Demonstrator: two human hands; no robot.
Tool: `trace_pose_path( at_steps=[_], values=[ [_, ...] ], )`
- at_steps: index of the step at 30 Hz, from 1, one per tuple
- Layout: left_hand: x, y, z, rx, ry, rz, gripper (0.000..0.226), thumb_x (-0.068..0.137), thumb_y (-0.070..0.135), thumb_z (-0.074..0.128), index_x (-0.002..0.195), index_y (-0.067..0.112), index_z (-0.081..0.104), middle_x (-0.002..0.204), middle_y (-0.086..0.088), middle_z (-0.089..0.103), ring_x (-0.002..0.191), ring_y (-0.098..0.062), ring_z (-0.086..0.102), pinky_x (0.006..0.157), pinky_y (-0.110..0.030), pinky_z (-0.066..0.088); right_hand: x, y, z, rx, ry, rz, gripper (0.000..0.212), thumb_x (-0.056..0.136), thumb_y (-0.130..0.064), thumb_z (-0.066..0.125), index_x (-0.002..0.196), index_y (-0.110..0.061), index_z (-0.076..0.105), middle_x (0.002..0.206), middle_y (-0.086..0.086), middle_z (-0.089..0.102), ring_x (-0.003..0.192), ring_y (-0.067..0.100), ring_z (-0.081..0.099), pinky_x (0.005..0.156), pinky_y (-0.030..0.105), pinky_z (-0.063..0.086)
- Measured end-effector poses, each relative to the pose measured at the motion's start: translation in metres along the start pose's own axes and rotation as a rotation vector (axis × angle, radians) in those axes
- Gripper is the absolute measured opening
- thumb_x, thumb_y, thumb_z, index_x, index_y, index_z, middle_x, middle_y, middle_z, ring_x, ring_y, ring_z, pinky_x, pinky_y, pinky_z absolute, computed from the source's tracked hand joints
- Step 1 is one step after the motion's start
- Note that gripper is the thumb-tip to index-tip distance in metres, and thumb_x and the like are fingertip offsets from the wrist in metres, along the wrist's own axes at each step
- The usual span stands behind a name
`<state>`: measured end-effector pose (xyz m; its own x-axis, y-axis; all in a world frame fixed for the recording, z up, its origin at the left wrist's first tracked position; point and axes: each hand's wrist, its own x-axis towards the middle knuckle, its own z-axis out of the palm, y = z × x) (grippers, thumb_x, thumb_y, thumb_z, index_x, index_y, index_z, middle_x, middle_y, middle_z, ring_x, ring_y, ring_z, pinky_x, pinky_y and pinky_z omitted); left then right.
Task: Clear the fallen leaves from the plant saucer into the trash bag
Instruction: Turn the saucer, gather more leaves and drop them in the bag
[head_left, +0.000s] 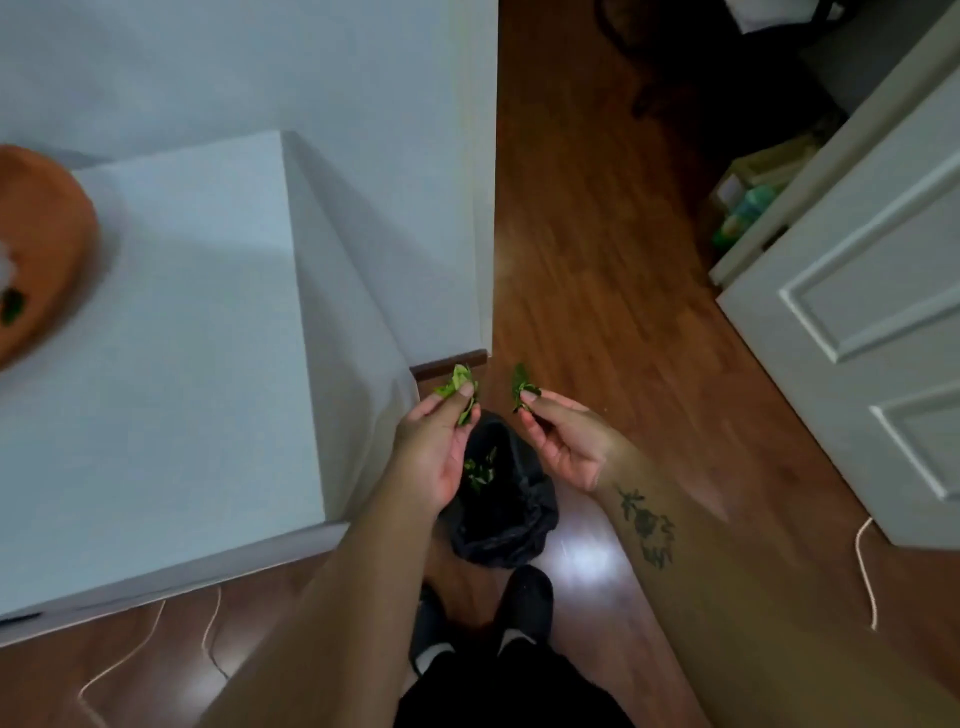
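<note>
My left hand (434, 447) pinches a small bunch of green leaves (460, 387) between thumb and fingers. My right hand (563, 441) holds another few green leaves (521, 387) at its fingertips. Both hands hover just above a black trash bag (511, 514) that stands open on the wooden floor, with some green leaves (479, 470) lying inside it. The terracotta plant saucer (44, 249) sits on the white table at the far left edge, and a green leaf (10, 306) still lies in it.
The white table (171, 374) fills the left, its corner close to my left hand. A white wall corner (480, 208) rises behind the bag. A white panelled door (872, 322) stands at the right. Thin cords (866, 571) trail on the floor. My feet (524, 603) stand near the bag.
</note>
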<state>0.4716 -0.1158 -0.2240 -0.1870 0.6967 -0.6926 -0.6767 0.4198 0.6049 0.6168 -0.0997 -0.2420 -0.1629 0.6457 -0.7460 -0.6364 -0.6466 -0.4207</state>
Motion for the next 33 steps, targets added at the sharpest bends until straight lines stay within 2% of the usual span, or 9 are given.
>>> trace_pose_path(
  at_steps=[6, 13, 17, 20, 22, 24, 28, 31, 33],
  values=[
    [0.062, -0.068, -0.053, 0.188, 0.106, -0.117, 0.008, 0.090, -0.002, 0.065, 0.098, 0.000, 0.067, 0.077, -0.002, 0.074, 0.063, -0.004, 0.072, 0.059, -0.014, 0.056, 0.073, 0.065, -0.058, -0.050, 0.122, 0.040, 0.008, 0.090, 0.002, 0.060, 0.095, 0.001, 0.066, 0.091, 0.010, 0.068, 0.085, 0.013, 0.065, 0.063, 0.014, 0.057],
    [0.123, -0.145, -0.109, 0.372, 0.216, -0.228, 0.037, 0.089, 0.003, 0.069, 0.124, -0.008, 0.061, 0.112, -0.020, 0.070, 0.079, -0.016, 0.070, 0.056, -0.018, 0.057, 0.134, 0.123, -0.120, -0.200, 0.299, 0.121, 0.010, 0.091, 0.004, 0.057, 0.085, -0.001, 0.063, 0.087, 0.012, 0.064, 0.079, 0.018, 0.062, 0.058, 0.016, 0.057],
    [0.152, -0.164, -0.123, 0.485, 0.206, -0.255, 0.037, 0.091, 0.011, 0.068, 0.125, 0.000, 0.062, 0.106, -0.017, 0.071, 0.075, -0.018, 0.074, 0.058, -0.024, 0.057, 0.157, 0.140, -0.133, -0.264, 0.320, 0.176, 0.008, 0.092, 0.004, 0.056, 0.092, -0.003, 0.061, 0.094, 0.013, 0.063, 0.081, 0.019, 0.062, 0.059, 0.019, 0.057],
    [0.164, -0.169, -0.128, 0.619, 0.168, -0.293, 0.043, 0.092, 0.021, 0.067, 0.133, 0.010, 0.058, 0.117, -0.011, 0.068, 0.096, -0.020, 0.067, 0.081, -0.029, 0.051, 0.166, 0.150, -0.136, -0.323, 0.317, 0.202, 0.021, 0.094, -0.003, 0.056, 0.114, -0.008, 0.058, 0.119, 0.018, 0.060, 0.104, 0.026, 0.060, 0.076, 0.026, 0.054],
    [0.166, -0.167, -0.129, 0.673, 0.141, -0.290, 0.044, 0.093, 0.022, 0.066, 0.134, 0.012, 0.056, 0.117, -0.010, 0.066, 0.093, -0.016, 0.064, 0.081, -0.028, 0.049, 0.168, 0.153, -0.135, -0.347, 0.327, 0.207, 0.024, 0.095, -0.006, 0.055, 0.119, -0.011, 0.058, 0.130, 0.016, 0.057, 0.118, 0.028, 0.055, 0.089, 0.030, 0.050],
    [0.168, -0.164, -0.130, 0.681, 0.134, -0.264, 0.043, 0.093, 0.020, 0.067, 0.134, 0.011, 0.056, 0.113, -0.011, 0.067, 0.090, -0.014, 0.064, 0.077, -0.026, 0.050, 0.168, 0.152, -0.135, -0.355, 0.340, 0.196, 0.025, 0.095, -0.006, 0.055, 0.120, -0.012, 0.057, 0.134, 0.016, 0.054, 0.122, 0.028, 0.053, 0.093, 0.030, 0.047],
    [0.173, -0.160, -0.128, 0.709, 0.166, -0.188, 0.025, 0.094, 0.011, 0.063, 0.119, 0.007, 0.065, 0.091, -0.008, 0.069, 0.093, -0.021, 0.067, 0.089, -0.029, 0.054, 0.169, 0.149, -0.132, -0.368, 0.337, 0.170, 0.029, 0.096, -0.006, 0.054, 0.125, -0.009, 0.055, 0.133, 0.017, 0.054, 0.123, 0.029, 0.053, 0.100, 0.033, 0.047],
    [0.174, -0.159, -0.126, 0.739, 0.158, -0.140, 0.012, 0.096, 0.009, 0.059, 0.104, 0.007, 0.068, 0.086, -0.005, 0.070, 0.091, -0.021, 0.069, 0.080, -0.024, 0.056, 0.170, 0.148, -0.132, -0.371, 0.346, 0.146, 0.025, 0.095, -0.007, 0.055, 0.120, -0.010, 0.058, 0.128, 0.017, 0.058, 0.114, 0.027, 0.057, 0.093, 0.030, 0.048],
    [0.170, -0.158, -0.127, 0.751, 0.143, -0.140, 0.016, 0.097, 0.012, 0.058, 0.109, 0.005, 0.068, 0.088, -0.006, 0.071, 0.085, -0.018, 0.071, 0.073, -0.019, 0.057, 0.169, 0.149, -0.134, -0.373, 0.349, 0.141, 0.018, 0.095, -0.008, 0.056, 0.112, -0.013, 0.059, 0.122, 0.015, 0.061, 0.110, 0.026, 0.059, 0.089, 0.029, 0.048]
  ],
)
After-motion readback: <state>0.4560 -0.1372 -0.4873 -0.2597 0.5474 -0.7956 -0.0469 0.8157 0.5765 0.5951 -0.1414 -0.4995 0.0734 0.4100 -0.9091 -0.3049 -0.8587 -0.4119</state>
